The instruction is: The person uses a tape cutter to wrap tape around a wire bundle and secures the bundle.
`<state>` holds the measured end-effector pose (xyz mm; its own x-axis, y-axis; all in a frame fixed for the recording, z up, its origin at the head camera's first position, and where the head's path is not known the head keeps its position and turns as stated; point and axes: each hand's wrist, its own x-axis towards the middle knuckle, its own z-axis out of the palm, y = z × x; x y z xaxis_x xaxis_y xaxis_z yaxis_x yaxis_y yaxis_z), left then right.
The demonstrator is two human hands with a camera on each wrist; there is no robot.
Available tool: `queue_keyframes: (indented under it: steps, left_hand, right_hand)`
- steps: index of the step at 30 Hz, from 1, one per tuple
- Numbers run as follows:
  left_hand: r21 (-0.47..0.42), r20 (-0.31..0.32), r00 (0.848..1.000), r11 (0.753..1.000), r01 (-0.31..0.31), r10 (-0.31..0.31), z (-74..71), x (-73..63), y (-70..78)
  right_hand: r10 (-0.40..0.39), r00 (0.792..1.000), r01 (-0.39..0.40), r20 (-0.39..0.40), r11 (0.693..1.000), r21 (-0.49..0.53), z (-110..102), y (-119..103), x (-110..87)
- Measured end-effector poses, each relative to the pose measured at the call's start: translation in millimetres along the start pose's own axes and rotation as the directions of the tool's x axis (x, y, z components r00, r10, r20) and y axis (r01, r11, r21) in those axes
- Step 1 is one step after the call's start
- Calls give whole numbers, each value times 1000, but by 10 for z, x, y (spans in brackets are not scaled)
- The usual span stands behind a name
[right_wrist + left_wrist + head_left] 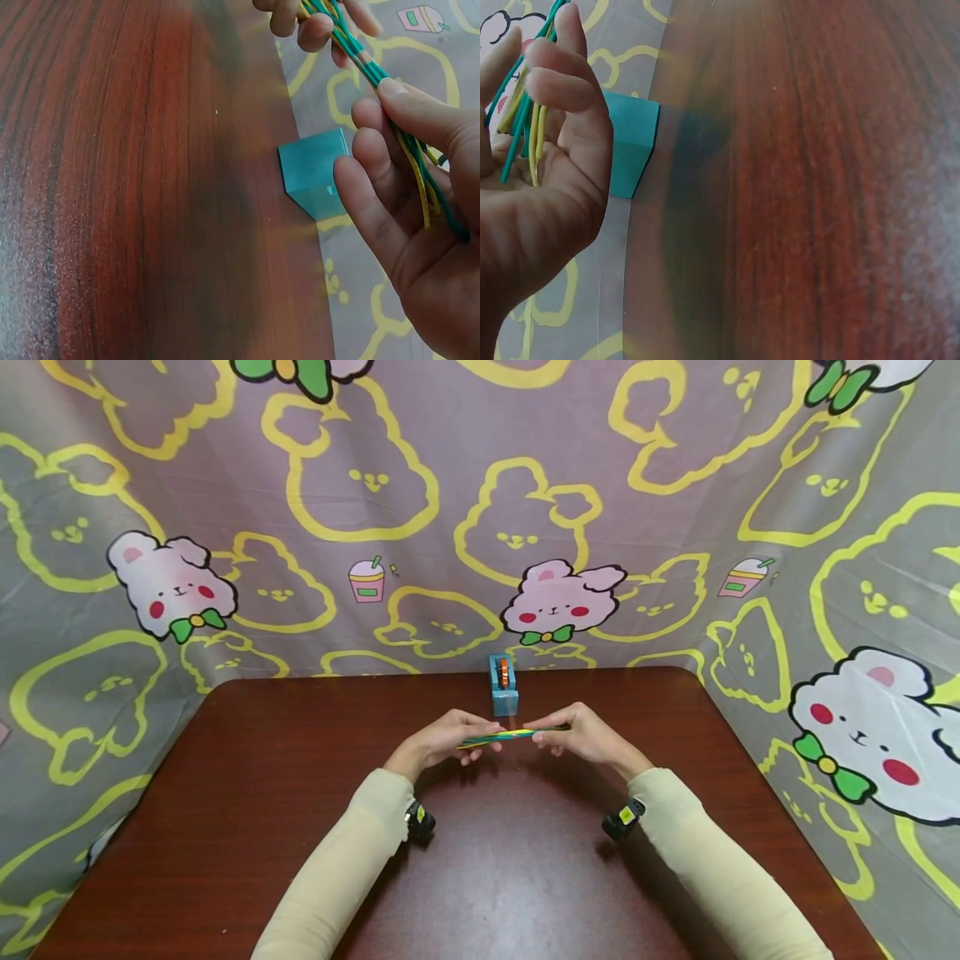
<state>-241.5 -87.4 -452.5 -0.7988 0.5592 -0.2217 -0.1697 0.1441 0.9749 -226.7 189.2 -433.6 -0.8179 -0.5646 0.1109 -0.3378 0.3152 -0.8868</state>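
A thin bundle of green and yellow wires (517, 734) is stretched between my two hands, above the table. My left hand (450, 737) grips its left end, and the loose wire ends (537, 139) lie against that palm. At the other end, my right hand (409, 202) pinches the bundle between thumb and fingers, with wire ends trailing over the palm. Between the hands, a pale band (365, 57) that looks like clear tape crosses the wires. Just behind stands a blue tape dispenser (506, 703) with an orange roll (504, 673).
The dark brown wooden table (225, 827) spreads out on both sides of the arms. A cartoon-printed curtain (420, 468) hangs behind it and along both sides. The dispenser stands close to the table's back edge.
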Motion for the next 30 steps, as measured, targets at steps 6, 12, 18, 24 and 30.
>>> queue_keyframes:
  steps: [6,12,18,24,30]
  left_hand:
    - [-5,-9,1000,1000,-24,24,13,-16,6]
    - [68,-58,996,995,-67,71,30,-37,43]
    - [181,-92,985,975,-129,147,32,-71,63]
    - [320,-141,958,927,-193,248,62,-115,80]
    - [396,-124,903,855,-335,411,87,-91,39]
  right_hand:
    - [3,1000,-3,-5,999,-39,8,0,-1]
    - [32,999,-33,-14,998,-52,14,-26,18]
    - [58,998,-60,-33,996,-59,11,-21,64]
    - [178,982,-178,-65,984,-3,-20,-16,157]
    - [387,914,-406,125,889,213,-75,74,245]
